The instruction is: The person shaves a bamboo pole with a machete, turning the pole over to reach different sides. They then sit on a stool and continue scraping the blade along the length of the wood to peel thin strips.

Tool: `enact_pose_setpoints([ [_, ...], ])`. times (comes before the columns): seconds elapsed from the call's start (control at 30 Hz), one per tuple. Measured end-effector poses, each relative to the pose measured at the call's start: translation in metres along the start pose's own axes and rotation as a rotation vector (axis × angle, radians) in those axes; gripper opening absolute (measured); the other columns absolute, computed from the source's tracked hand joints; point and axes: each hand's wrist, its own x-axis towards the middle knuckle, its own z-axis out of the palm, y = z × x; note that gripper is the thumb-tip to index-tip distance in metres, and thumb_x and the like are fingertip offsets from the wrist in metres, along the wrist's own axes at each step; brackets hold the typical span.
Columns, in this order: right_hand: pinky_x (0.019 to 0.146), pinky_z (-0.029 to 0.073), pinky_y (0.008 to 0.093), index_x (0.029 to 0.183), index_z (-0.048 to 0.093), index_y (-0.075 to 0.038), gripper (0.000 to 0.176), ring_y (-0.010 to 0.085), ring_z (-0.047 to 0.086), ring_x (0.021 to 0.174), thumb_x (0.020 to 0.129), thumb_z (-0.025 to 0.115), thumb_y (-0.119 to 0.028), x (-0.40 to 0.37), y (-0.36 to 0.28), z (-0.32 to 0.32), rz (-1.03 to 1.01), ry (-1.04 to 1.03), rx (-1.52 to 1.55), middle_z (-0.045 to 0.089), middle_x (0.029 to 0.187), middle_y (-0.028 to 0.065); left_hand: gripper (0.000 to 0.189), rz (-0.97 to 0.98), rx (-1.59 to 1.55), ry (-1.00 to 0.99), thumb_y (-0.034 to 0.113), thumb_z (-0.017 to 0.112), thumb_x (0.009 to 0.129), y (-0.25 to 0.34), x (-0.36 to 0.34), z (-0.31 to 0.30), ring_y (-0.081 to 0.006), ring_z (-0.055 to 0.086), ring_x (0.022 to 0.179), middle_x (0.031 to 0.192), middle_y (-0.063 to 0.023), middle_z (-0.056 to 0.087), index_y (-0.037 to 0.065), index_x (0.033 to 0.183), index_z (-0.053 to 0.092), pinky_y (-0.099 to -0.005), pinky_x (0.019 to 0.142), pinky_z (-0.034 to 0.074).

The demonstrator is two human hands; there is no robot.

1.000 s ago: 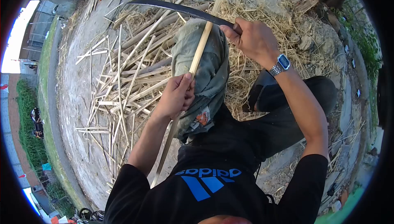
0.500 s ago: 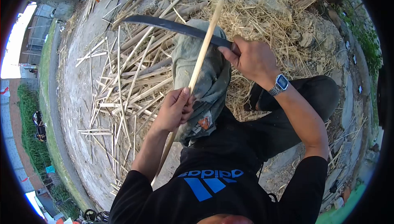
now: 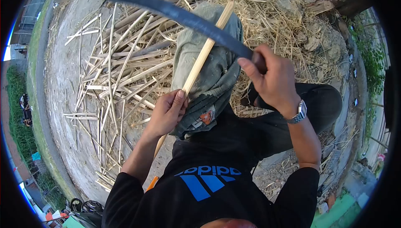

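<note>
My left hand (image 3: 169, 110) is wrapped round a long pale strip of split bamboo (image 3: 201, 57), thumb along its upper side. The strip slants up and away over my knee, and its lower part runs back under my forearm. In my right hand (image 3: 272, 79) is the handle of a machete with a long, dark, slightly curved blade (image 3: 184, 18). The blade points to the upper left and crosses over the strip near its far end. A grey-green cloth (image 3: 196, 75) covers my knee beneath both. A watch (image 3: 299, 112) sits on my right wrist.
Many split strips (image 3: 121, 75) lie heaped on the ground to the left and ahead. Fine shavings (image 3: 284, 31) cover the ground on the right, near a wooden stump (image 3: 334, 6). My bent right leg (image 3: 305, 107) lies under my right arm.
My right hand and the machete have come nearer and turned, the blade now lower along the strip and slightly blurred. My left hand keeps its hold; the whole view has shifted a little.
</note>
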Motion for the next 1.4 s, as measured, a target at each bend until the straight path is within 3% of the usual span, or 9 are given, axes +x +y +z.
enact_pose_setpoints([
  [0.17, 0.048, 0.053, 0.0395, 0.077, 0.057, -0.009, 0.054, 0.0285, 0.067, 0.051, 0.097, 0.063, -0.059, 0.014, 0.012, 0.022, -0.059, -0.112, -0.192, 0.064, 0.056, 0.0052, 0.045, 0.151, 0.379, 0.17, 0.038, 0.047, 0.112, -0.021, 0.006, 0.004, -0.0034, 0.036, 0.052, 0.063, 0.0054, 0.043, 0.006, 0.079, 0.049, -0.0226, 0.046, 0.03],
  [0.23, 0.047, 0.053, 0.0398, 0.077, 0.059, -0.009, 0.055, 0.029, 0.066, 0.049, 0.096, 0.063, -0.06, 0.019, 0.012, 0.025, -0.014, -0.045, -0.168, 0.064, 0.055, 0.0052, 0.05, 0.098, 0.4, 0.186, 0.037, 0.047, 0.111, -0.015, 0.008, 0.007, -0.0093, 0.041, 0.055, 0.06, 0.0021, 0.046, 0.001, 0.078, 0.055, -0.0313, 0.051, 0.036],
  [0.37, 0.047, 0.053, 0.0407, 0.075, 0.062, -0.007, 0.058, 0.0299, 0.067, 0.049, 0.097, 0.06, -0.061, 0.011, 0.012, 0.025, -0.16, -0.06, -0.225, 0.064, 0.055, 0.0076, 0.051, 0.086, 0.274, 0.129, 0.036, 0.046, 0.112, -0.015, 0.007, 0.008, -0.007, 0.04, 0.055, 0.058, 0.0033, 0.047, 0.002, 0.075, 0.054, -0.0294, 0.05, 0.034],
  [0.63, 0.045, 0.051, 0.04, 0.075, 0.064, -0.007, 0.061, 0.0286, 0.065, 0.047, 0.097, 0.058, -0.063, 0.037, 0.028, 0.01, -0.081, -0.107, -0.306, 0.061, 0.051, 0.0086, 0.051, 0.13, 0.268, 0.109, 0.037, 0.045, 0.112, -0.01, 0.014, 0.008, -0.0047, 0.041, 0.051, 0.058, 0.0038, 0.046, 0.004, 0.075, 0.053, -0.0261, 0.048, 0.035],
  [0.77, 0.044, 0.05, 0.0375, 0.075, 0.063, -0.007, 0.062, 0.0272, 0.062, 0.043, 0.098, 0.055, -0.065, 0.022, 0.014, 0.026, -0.219, -0.037, -0.317, 0.06, 0.051, 0.0078, 0.044, 0.116, 0.149, 0.058, 0.039, 0.045, 0.112, -0.002, 0.019, 0.013, -0.0028, 0.033, 0.044, 0.058, 0.0062, 0.036, 0.009, 0.08, 0.046, -0.0227, 0.039, 0.027],
  [0.93, 0.041, 0.049, 0.0379, 0.073, 0.062, -0.009, 0.067, 0.0247, 0.061, 0.042, 0.095, 0.054, -0.072, 0.06, 0.03, 0.006, -0.045, -0.011, -0.238, 0.059, 0.05, 0.0061, 0.046, -0.026, 0.04, 0.054, 0.039, 0.046, 0.112, 0.001, 0.002, 0.016, -0.0028, 0.039, 0.048, 0.06, 0.0057, 0.044, 0.008, 0.079, 0.05, -0.0225, 0.044, 0.032],
  [1.03, 0.041, 0.048, 0.0384, 0.074, 0.063, -0.009, 0.067, 0.0255, 0.06, 0.042, 0.099, 0.049, -0.069, 0.031, 0.026, 0.027, -0.309, 0.027, -0.32, 0.057, 0.049, 0.0058, 0.045, 0.011, 0.071, 0.054, 0.039, 0.047, 0.112, 0.005, 0.015, 0.014, -0.0029, 0.039, 0.048, 0.061, 0.0056, 0.044, 0.008, 0.079, 0.049, -0.0223, 0.044, 0.033],
  [1.2, 0.047, 0.039, 0.0376, 0.069, 0.057, -0.006, 0.075, 0.021, 0.05, 0.044, 0.102, 0.04, -0.071, 0.119, 0.117, -0.03, 0.171, 0.148, -0.405, 0.047, 0.049, 0.0062, 0.045, 0.013, 0.088, 0.026, 0.038, 0.047, 0.112, 0.001, 0.002, 0.011, -0.0032, 0.041, 0.051, 0.061, 0.005, 0.046, 0.007, 0.079, 0.051, -0.0233, 0.046, 0.034],
  [1.4, 0.044, 0.031, 0.0342, 0.061, 0.052, -0.007, 0.074, 0.0178, 0.04, 0.04, 0.101, 0.048, -0.069, 0.07, 0.082, -0.06, 0.038, 0.205, -0.175, 0.041, 0.045, 0.002, 0.046, -0.001, 0.103, 0.019, 0.035, 0.048, 0.112, -0.016, 0.002, 0.005, -0.0041, 0.039, 0.053, 0.062, 0.0053, 0.046, 0.006, 0.076, 0.052, -0.0242, 0.049, 0.034],
])
